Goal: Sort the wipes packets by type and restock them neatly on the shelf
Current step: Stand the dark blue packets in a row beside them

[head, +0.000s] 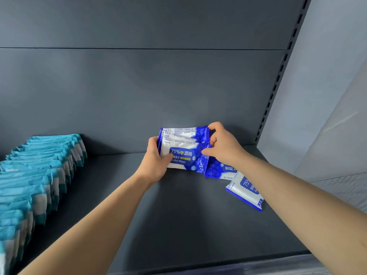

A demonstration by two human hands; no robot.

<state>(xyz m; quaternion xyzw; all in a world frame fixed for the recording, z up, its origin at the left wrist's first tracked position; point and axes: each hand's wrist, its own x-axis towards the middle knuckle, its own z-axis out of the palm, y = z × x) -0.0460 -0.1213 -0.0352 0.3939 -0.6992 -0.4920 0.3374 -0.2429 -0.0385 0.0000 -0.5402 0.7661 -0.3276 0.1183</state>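
A small upright stack of blue-and-white alcohol wipes packets [183,149] stands near the back of the dark shelf [178,215]. My left hand [155,163] grips the stack's left end, thumb on the front packet. My right hand [222,144] grips its right end, fingers curled round the top corner. Two more blue-and-white packets lie flat to the right, one [217,171] under my right wrist and one [245,190] nearer the front, partly hidden by my forearm. A long row of teal wipes packets [39,171] stands on the shelf's left side.
The shelf's grey back panel [139,86] rises right behind the stack. A slotted upright post [278,80] marks the right end, with a pale wall beyond. The shelf's front edge [218,262] runs along the bottom.
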